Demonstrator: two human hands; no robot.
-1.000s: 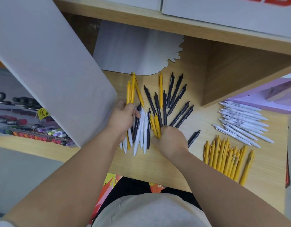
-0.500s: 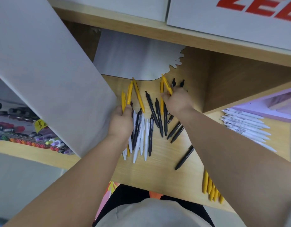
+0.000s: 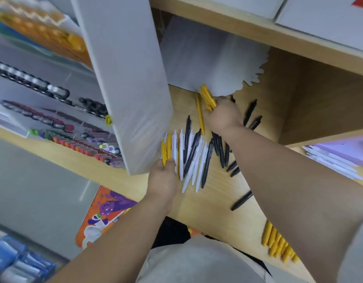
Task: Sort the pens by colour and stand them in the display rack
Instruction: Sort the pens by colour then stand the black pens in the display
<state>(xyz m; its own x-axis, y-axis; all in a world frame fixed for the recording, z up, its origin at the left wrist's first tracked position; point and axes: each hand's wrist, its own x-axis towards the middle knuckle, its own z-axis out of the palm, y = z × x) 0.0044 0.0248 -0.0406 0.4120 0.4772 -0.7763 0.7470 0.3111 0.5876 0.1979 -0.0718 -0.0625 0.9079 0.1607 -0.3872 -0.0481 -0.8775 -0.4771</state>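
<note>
your right hand (image 3: 223,117) has its fingers curled round a bunch of yellow plastic pens (image 3: 208,98) at the far side of the mixed heap of white and black pens (image 3: 197,160), which lies fanned on the light wooden desk (image 3: 217,201) between your hands. your left hand (image 3: 163,177) pinches a few more yellow pens (image 3: 165,149) just beside the tilted white panel (image 3: 125,78). both bunches look held near 1 end, so a pen could slip back into the heap. your right forearm could also sweep the lone black pen (image 3: 241,201) off the near edge. 1 loose yellow pen (image 3: 200,119) beside your right hand is easy to miss.
</note>
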